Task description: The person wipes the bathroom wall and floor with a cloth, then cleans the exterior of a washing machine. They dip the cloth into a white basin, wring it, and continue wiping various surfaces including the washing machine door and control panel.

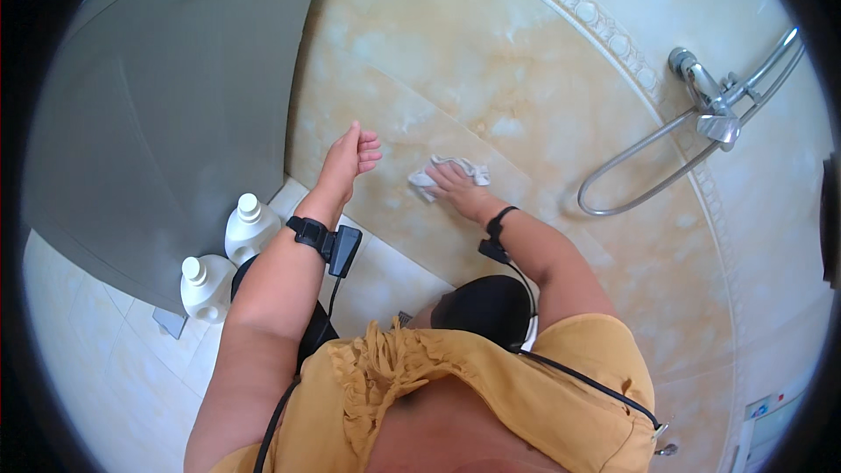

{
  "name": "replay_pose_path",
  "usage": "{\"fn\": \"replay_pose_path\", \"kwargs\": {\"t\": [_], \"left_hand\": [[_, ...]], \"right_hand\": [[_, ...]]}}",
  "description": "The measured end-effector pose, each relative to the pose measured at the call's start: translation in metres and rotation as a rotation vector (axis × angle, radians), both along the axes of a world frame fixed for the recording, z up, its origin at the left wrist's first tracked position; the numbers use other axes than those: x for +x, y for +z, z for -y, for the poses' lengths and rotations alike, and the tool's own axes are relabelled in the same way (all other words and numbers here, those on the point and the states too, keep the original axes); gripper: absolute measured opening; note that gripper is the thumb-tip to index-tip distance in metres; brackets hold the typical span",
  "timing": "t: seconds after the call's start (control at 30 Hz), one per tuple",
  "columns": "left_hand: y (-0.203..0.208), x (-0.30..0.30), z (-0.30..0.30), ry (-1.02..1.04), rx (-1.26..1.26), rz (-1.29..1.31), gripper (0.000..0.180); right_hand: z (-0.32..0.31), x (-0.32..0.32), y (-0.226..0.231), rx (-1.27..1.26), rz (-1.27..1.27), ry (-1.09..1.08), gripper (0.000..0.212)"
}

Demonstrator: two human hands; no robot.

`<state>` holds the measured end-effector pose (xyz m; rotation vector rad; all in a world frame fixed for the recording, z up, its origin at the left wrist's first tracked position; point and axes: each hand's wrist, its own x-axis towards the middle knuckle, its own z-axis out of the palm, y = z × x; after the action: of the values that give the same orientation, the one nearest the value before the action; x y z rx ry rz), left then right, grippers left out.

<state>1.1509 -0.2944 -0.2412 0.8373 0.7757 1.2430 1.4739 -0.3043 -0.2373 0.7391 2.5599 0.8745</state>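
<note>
My right hand presses a crumpled white cloth against the beige marbled tile wall. Part of the cloth sticks out past its fingers on both sides. To the left, my left hand hangs in front of the same wall, its fingers curled loosely inward and its thumb pointing up. Nothing shows in that hand, and it appears apart from the cloth. Each wrist wears a black strap with a small device and a cable.
A large grey panel stands at the left. Two white jugs with caps, a rear jug and a front jug, stand on the tiled floor beside my left forearm. A chrome shower tap with a looped hose hangs at the right.
</note>
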Motion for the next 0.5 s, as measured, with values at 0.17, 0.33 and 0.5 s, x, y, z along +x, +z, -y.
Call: {"fn": "replay_pose_path", "kwargs": {"t": [0.17,0.33,0.5], "left_hand": [[0.001,-0.021,0.008,0.013,-0.001,-0.108,0.054],[-0.004,-0.039,0.007,0.061,-0.053,-0.046,0.053],[-0.007,-0.036,-0.001,0.041,-0.066,0.003,0.052]], "right_hand": [[-0.014,0.006,0.119,0.183,-0.108,-0.017,0.046],[-0.032,-0.042,0.322,0.847,-0.364,0.048,0.051],[-0.076,-0.107,0.396,1.181,-0.543,-0.016,0.057]]}}
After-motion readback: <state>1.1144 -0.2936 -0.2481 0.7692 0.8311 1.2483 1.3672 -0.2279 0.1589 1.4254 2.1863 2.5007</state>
